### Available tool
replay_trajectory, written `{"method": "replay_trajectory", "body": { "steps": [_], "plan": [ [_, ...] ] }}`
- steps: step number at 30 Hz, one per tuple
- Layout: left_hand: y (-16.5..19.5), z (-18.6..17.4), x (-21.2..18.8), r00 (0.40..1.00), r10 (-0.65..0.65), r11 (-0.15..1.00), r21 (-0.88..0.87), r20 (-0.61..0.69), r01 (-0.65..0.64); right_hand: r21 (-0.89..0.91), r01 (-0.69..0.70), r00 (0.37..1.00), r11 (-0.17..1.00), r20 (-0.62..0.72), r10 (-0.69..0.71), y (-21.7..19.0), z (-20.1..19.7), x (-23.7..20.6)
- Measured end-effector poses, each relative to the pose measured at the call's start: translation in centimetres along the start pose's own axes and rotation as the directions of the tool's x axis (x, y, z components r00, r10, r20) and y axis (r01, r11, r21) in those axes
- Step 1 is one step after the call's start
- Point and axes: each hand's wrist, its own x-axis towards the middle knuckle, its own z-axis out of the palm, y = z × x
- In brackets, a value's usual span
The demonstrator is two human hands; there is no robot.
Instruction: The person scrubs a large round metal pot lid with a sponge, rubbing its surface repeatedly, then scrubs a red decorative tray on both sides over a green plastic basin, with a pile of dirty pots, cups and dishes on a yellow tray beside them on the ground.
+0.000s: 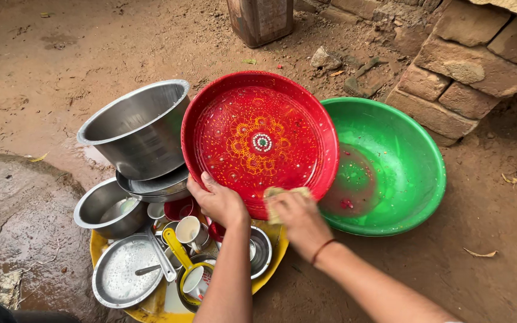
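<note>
- The left hand (219,200) is closed on the lower rim of a large round red plastic tray (261,141) with an orange floral pattern and a small green-and-white centre, holding it tilted up on edge.
- The right hand (299,218) is curled around a pale yellowish scrub pad (282,194), pressing it against the tray's lower edge; a thin red thread (321,250) circles that wrist.
- The tray stands between a pile of dishes on its left and a wide green plastic basin (390,164) on its right, overlapping the basin's near rim.
- At the top edge stands one rusty rectangular metal can (260,20); its printed face is too blurred to make out.
- Counted: one big steel pot (139,128) lying tipped on a shallow steel dish, one smaller steel bowl (108,209) beneath it, one flat steel plate (122,276) with a spoon on it, one yellow ladle (178,248), and at least two white cups (188,230).
- These sit on a round yellow platter (273,254) that is wet.
- The ground is bare reddish-brown earth (49,66), damp in patches, with a flat wet grey stone (19,221) at the left.
- A rough brick wall (468,66) rises at the upper right, behind the basin.
</note>
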Motion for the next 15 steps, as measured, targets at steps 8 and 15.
{"method": "replay_trajectory", "body": {
  "steps": [8, 15],
  "plan": [
    [-0.6, 0.6, 0.6, 0.996, 0.042, 0.998, -0.047, 0.072, -0.039, 0.010, 0.161, 0.987, 0.987, -0.014, -0.161, 1.4, -0.9, -0.7],
    [-0.6, -0.2, 2.7, 0.952, 0.018, 1.000, -0.001, 0.306, -0.018, -0.152, 0.305, 0.949, 0.940, 0.130, -0.287, 10.6, -4.5, -3.3]
  ]
}}
